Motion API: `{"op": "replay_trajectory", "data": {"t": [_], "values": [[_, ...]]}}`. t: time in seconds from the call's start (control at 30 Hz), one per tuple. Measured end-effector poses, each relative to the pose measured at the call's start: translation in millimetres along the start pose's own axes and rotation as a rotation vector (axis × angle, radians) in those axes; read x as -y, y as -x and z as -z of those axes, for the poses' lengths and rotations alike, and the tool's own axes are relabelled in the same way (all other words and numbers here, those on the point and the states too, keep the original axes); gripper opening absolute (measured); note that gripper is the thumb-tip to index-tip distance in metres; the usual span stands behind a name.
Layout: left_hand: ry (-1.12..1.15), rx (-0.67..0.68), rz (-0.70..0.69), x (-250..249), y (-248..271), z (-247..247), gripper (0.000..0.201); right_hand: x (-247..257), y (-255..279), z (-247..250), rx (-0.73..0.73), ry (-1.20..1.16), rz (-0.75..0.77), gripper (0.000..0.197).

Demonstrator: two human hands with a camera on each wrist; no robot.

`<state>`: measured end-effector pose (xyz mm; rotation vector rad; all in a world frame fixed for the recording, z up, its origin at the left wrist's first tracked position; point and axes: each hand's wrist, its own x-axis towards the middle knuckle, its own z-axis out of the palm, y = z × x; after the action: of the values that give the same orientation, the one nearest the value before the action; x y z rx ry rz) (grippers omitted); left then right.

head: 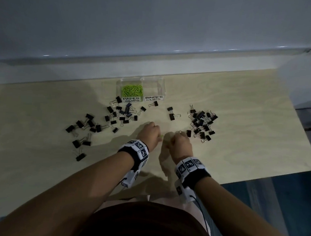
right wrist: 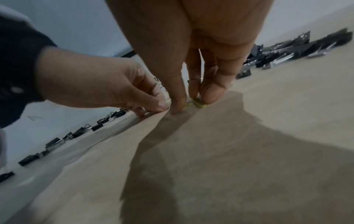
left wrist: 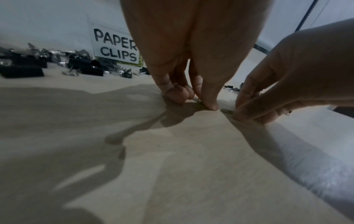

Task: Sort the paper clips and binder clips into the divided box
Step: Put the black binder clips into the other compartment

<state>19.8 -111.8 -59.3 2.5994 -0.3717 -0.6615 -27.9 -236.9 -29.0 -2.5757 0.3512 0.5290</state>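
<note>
Both hands are down on the wooden table in front of the clear divided box (head: 154, 89). My left hand (left wrist: 197, 101) has its fingers curled and pinches a green paper clip (left wrist: 199, 104) against the table. My right hand (right wrist: 193, 101) pinches another green paper clip (right wrist: 198, 104) beside it. In the head view the left hand (head: 150, 134) and right hand (head: 178, 143) almost touch. The compartment labelled PAPER CLIPS holds a heap of green paper clips (head: 132, 91); the BINDER CLIPS compartment looks empty.
Black binder clips lie in loose piles: one just left of the box (head: 121, 113), one further left (head: 85, 129), one on the right (head: 202, 123). A few single binder clips (head: 171, 115) lie between. The table's right edge (head: 301, 128) is close.
</note>
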Motion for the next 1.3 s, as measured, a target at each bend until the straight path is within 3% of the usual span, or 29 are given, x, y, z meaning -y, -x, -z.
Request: {"op": "replay_trajectory", "data": {"t": [0.27,0.47,0.67,0.8,0.97,1.1,1.3], "values": [[-0.154,0.023,-0.107,3,5,2,0.013,1,-2,-16,-0.034,-0.014,0.142,0.011],[-0.213,0.026,-0.141,5,9,6,0.010,9,-1,-11,0.035,0.098,0.237,0.026],[-0.264,-0.017,-0.078,4,16,6,0.018,8,2,-11,0.064,0.199,0.273,0.030],[-0.404,0.013,0.044,2,20,3,0.029,1,-4,-7,0.013,0.186,0.274,0.031],[-0.516,0.053,0.074,9,21,2,0.026,-7,-31,6,0.014,0.033,0.157,0.023],[-0.598,0.095,-0.023,16,24,6,0.029,35,-69,19,-0.052,-0.082,0.267,0.021],[-0.309,0.087,0.055,53,19,40,0.056,136,-117,39,-0.098,-0.138,0.459,0.017]]}}
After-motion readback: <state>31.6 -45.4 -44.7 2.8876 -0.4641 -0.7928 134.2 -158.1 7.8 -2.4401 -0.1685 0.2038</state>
